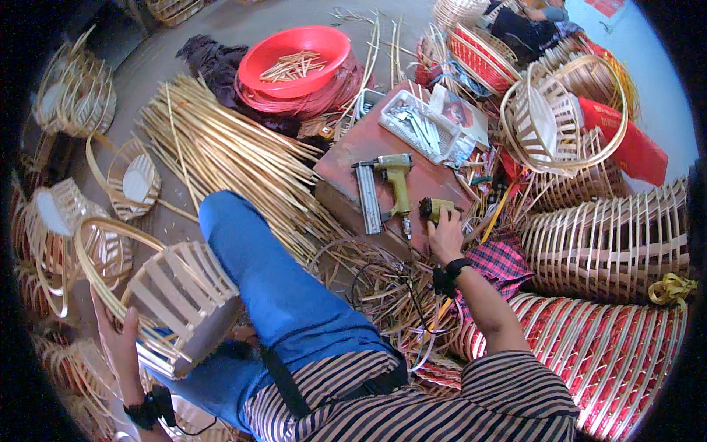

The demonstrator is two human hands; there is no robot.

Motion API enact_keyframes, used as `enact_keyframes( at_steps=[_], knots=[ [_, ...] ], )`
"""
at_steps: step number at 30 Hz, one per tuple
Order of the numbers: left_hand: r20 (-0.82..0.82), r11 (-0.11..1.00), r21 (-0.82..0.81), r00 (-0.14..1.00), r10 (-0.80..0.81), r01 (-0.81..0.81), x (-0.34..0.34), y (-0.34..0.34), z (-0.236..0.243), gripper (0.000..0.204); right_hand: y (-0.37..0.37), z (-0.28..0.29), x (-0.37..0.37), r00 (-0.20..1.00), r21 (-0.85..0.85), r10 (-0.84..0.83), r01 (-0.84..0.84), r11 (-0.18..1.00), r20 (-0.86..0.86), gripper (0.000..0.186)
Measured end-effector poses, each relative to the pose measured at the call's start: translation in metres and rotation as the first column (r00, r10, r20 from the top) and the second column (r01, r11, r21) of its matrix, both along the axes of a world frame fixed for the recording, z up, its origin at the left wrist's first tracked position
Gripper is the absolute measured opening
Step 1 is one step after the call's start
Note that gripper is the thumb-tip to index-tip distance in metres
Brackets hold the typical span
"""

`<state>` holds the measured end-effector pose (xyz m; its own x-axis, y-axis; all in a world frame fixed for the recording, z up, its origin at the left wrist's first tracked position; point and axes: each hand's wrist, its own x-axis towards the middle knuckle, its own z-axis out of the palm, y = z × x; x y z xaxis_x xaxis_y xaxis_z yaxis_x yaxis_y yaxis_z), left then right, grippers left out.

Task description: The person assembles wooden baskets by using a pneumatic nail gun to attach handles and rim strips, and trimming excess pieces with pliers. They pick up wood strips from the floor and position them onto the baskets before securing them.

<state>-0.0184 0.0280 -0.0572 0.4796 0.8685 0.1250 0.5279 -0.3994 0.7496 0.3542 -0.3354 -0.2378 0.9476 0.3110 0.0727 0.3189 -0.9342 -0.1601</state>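
Observation:
My left hand [118, 331] grips a light wooden slatted basket [177, 295] with a looped handle, held tilted over my left leg at the lower left. My right hand [446, 232] is closed on a small olive-green pneumatic tool [438, 208] at the right edge of a reddish-brown box top [346, 162]. Beside it lies a larger olive-green nail gun [398, 184] with a silver magazine. Behind these sits a white plastic tray [420, 125] of metal strips.
A pile of long wooden sticks [221, 155] and a red basin [293, 48] with short pieces lie ahead. Baskets stand on the left [74, 88] and right [604, 250]. Loose strips [383, 295] litter the floor. Part of another person [523, 22] is at the top right.

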Motion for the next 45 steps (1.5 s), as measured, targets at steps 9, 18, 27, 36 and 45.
enact_keyframes(
  at_steps=[9,18,27,36,45],
  knots=[
    [-0.183,0.993,0.115,0.982,0.046,-0.025,0.000,-0.006,0.010,0.071,-0.039,-0.034,0.135,0.982,-0.165,0.117,-0.093,0.982,0.147,0.028],
    [-0.232,0.997,-0.022,0.970,0.070,-0.077,0.032,-0.019,0.014,0.082,-0.067,-0.028,0.137,0.998,-0.222,0.061,-0.060,0.973,-0.002,0.030],
    [-0.386,0.994,0.077,0.917,0.102,-0.078,0.051,-0.019,-0.001,0.086,-0.025,0.066,0.116,0.964,0.350,0.257,-0.219,0.911,-0.064,0.033],
    [-0.303,0.993,0.118,0.952,0.053,-0.018,0.067,-0.005,-0.009,0.081,0.098,0.122,-0.001,0.562,0.655,0.759,-0.442,0.612,-0.329,0.037],
    [-0.427,0.986,0.163,0.898,0.103,-0.035,0.073,-0.008,0.002,0.083,0.155,0.095,-0.103,-0.027,0.453,0.983,-0.889,0.060,-0.183,0.041]
  ],
)
